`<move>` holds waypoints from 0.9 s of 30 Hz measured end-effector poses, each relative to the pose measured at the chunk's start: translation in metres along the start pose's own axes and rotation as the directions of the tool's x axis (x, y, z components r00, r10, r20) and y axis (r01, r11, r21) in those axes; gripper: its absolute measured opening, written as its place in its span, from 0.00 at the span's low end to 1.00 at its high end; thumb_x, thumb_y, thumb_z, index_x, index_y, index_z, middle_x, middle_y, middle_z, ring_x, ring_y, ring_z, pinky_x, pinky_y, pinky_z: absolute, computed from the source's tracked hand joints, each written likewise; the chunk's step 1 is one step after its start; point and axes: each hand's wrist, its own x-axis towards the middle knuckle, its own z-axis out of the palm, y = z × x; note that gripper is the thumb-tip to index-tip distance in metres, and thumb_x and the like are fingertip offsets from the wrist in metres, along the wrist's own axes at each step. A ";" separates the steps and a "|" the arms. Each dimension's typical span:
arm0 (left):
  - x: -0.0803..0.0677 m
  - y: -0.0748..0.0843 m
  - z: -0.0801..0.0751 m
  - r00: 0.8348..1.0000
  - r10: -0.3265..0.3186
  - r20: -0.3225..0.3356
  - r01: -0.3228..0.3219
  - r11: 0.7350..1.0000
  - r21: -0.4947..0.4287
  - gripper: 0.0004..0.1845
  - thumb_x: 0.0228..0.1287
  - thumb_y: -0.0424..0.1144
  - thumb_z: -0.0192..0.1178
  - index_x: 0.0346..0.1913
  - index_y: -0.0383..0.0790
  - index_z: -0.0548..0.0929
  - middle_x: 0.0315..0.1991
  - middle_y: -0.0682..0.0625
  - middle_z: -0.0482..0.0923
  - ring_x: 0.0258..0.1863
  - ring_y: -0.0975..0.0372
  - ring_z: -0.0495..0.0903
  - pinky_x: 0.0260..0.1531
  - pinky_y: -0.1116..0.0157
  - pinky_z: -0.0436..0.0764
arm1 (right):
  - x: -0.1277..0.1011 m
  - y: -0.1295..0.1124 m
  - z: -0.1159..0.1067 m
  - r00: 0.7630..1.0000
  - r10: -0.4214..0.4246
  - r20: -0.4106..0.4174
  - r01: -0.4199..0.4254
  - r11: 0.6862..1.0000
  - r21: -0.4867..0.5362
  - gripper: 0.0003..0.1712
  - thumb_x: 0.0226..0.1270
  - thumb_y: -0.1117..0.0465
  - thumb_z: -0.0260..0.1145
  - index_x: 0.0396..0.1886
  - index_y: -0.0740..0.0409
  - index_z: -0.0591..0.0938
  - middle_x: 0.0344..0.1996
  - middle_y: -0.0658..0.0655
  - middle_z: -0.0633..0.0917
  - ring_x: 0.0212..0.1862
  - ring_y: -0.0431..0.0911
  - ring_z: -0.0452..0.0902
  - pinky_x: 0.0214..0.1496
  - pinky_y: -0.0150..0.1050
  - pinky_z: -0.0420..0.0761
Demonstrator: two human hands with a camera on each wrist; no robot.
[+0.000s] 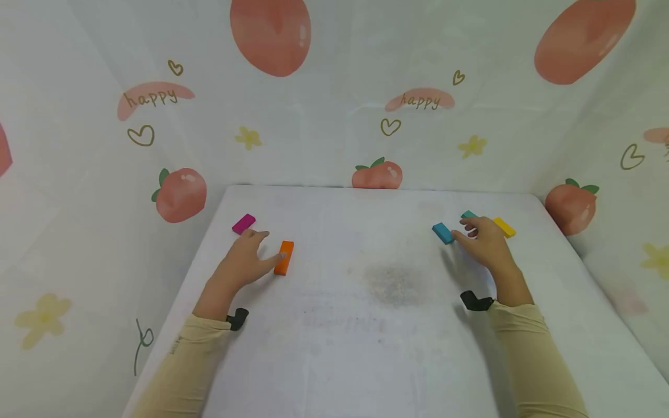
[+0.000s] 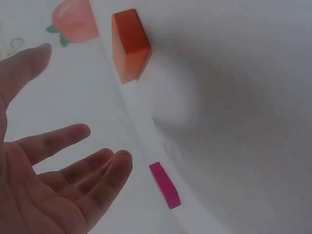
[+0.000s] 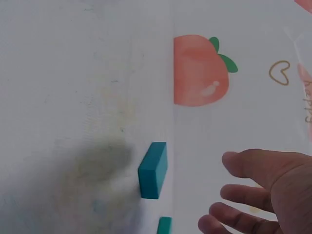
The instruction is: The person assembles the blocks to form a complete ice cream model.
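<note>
Left hand (image 1: 241, 264) and right hand (image 1: 486, 242) grip nothing; the latter partly hides a teal block (image 1: 468, 214). Fruit-printed cloth (image 1: 319, 128) backs the white table (image 1: 334, 244).

The orange block (image 1: 283, 269), pink block (image 1: 243, 223), blue block (image 1: 443, 233), green block (image 1: 468, 215) and yellow block (image 1: 504, 227) all look hard, smooth and matt, like painted wood or plastic; I can't tell which. The desk (image 1: 334, 360) has a flat, matt white top, mostly smooth, but a gray smudge (image 1: 397, 283) on it looks grainy. The wall sheet (image 1: 324, 128) is thin and smooth with soft creases. The left sleeve (image 1: 180, 371) and right sleeve (image 1: 538, 366) are soft, wrinkly, matt cloth. The black wrist piece (image 1: 476, 301) looks like dull plastic.
</note>
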 end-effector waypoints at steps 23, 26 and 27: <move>0.002 0.007 0.019 0.999 -0.004 0.054 0.007 0.999 -0.051 0.35 0.72 0.50 0.66 0.71 0.27 0.74 0.59 0.32 0.78 0.58 0.44 0.79 0.63 0.43 0.81 | 0.013 0.019 0.021 0.981 0.126 0.148 -0.128 0.992 0.007 0.32 0.78 0.51 0.65 0.66 0.75 0.78 0.60 0.77 0.80 0.61 0.69 0.78 0.64 0.65 0.81; 0.003 0.009 0.019 0.997 -0.019 0.076 0.024 0.998 -0.059 0.35 0.73 0.48 0.65 0.72 0.27 0.73 0.59 0.32 0.78 0.59 0.43 0.79 0.64 0.43 0.81 | 0.015 0.019 0.022 0.978 0.124 0.166 -0.128 0.992 0.010 0.34 0.77 0.51 0.66 0.67 0.76 0.77 0.60 0.78 0.80 0.61 0.70 0.78 0.64 0.66 0.81; 0.004 0.009 0.020 0.996 -0.026 0.083 0.031 0.998 -0.063 0.35 0.73 0.48 0.65 0.72 0.26 0.72 0.59 0.32 0.78 0.60 0.43 0.78 0.64 0.43 0.80 | 0.015 0.019 0.022 0.977 0.125 0.171 -0.128 0.992 0.009 0.34 0.76 0.50 0.67 0.66 0.76 0.77 0.60 0.78 0.80 0.61 0.70 0.79 0.64 0.66 0.81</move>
